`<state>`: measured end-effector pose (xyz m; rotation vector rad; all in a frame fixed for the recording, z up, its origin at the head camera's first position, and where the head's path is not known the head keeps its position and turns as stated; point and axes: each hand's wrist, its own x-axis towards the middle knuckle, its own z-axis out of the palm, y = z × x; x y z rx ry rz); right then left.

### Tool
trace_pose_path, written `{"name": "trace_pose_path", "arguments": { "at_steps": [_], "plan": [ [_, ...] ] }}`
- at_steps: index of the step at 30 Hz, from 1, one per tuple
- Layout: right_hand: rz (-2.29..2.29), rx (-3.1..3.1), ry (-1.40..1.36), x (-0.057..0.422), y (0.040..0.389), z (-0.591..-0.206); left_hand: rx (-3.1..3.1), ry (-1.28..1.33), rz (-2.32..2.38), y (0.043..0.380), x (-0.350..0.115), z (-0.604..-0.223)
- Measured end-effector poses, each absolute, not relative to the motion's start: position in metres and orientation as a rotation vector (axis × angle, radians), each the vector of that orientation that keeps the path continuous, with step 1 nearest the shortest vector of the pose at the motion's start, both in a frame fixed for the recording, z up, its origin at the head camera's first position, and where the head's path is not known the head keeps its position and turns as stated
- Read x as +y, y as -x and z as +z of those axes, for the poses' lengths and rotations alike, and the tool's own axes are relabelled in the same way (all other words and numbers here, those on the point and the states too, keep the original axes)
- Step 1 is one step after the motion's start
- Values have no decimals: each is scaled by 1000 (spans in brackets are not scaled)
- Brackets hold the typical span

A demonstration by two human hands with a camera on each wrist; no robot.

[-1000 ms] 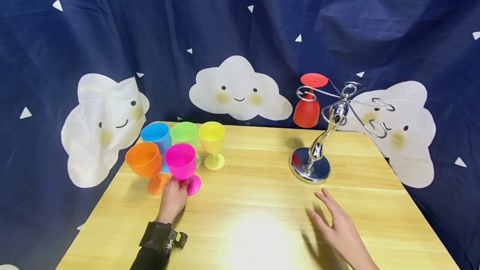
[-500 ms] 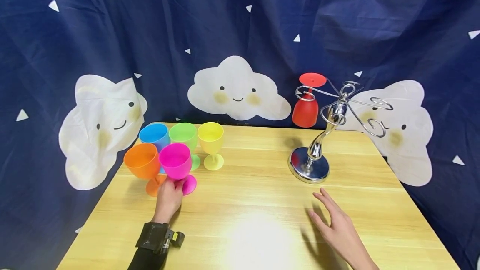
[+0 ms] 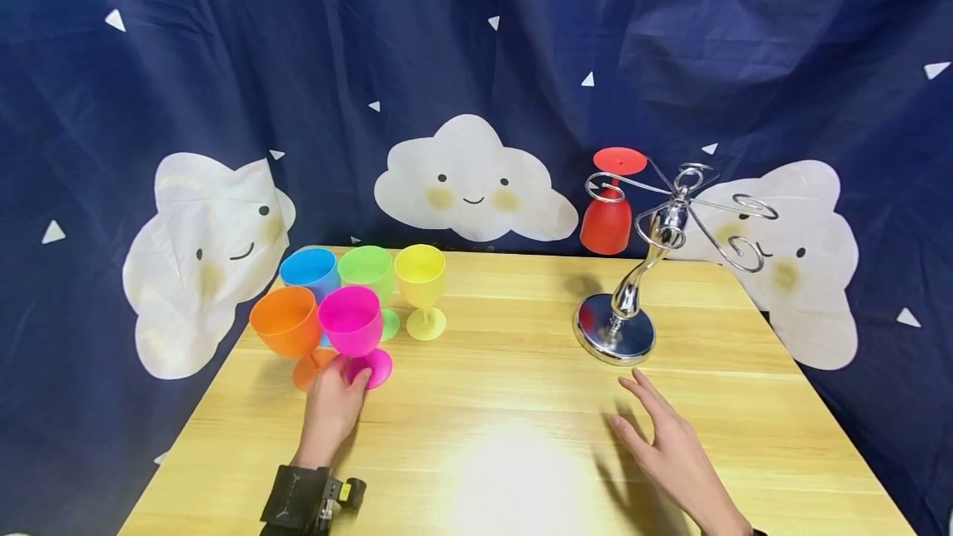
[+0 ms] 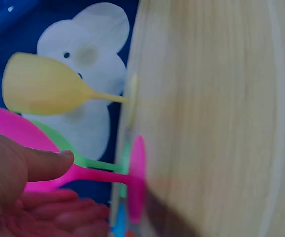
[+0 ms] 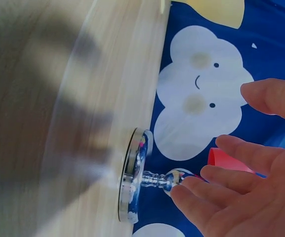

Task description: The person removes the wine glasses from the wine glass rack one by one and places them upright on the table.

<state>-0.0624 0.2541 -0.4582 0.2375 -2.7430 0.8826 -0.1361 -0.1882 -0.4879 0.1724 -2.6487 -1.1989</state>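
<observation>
A magenta goblet (image 3: pixel 351 323) stands upright on the table at the left. My left hand (image 3: pixel 331 404) is right beside its stem. In the left wrist view the thumb (image 4: pixel 49 165) overlaps the bowl's lower end, and the other fingers stretch out behind the stem, not curled round it. An orange goblet (image 3: pixel 285 325) is just left of that hand. My right hand (image 3: pixel 673 453) hovers over the table at the right with its fingers spread, holding nothing. In front of it rises a chrome goblet rack (image 3: pixel 629 296), where a red goblet (image 3: pixel 606 224) hangs upside down.
Blue (image 3: pixel 308 271), green (image 3: pixel 367 271) and yellow (image 3: pixel 420 275) goblets stand upright behind the magenta one. The wooden table (image 3: pixel 491 387) ends at a dark blue curtain (image 3: pixel 476 40) with white clouds. The rack's curled wire arms (image 3: pixel 733 226) reach out sideways.
My left hand first shifted the magenta goblet slightly left, towards the orange one. Since then its fingers have loosened and it has drawn back slightly. The right hand has barely moved.
</observation>
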Motion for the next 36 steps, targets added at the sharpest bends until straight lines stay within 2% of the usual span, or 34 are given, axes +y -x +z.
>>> {"name": "trace_pose_path", "arguments": {
  "at_steps": [7,21,30,36],
  "plan": [
    [875,-2718,-286,246,68,-455,-2758,-233,-1179,107,-153,-476],
    [976,-2710,-448,199,76,-457,-2868,271,-786,88,-67,-466],
    [966,-2739,-485,185,77,-451,-2826,416,-751,80,-46,-469],
    [818,-2699,-574,196,78,-423,-2807,436,-738,79,-44,-473]
  ]
}}
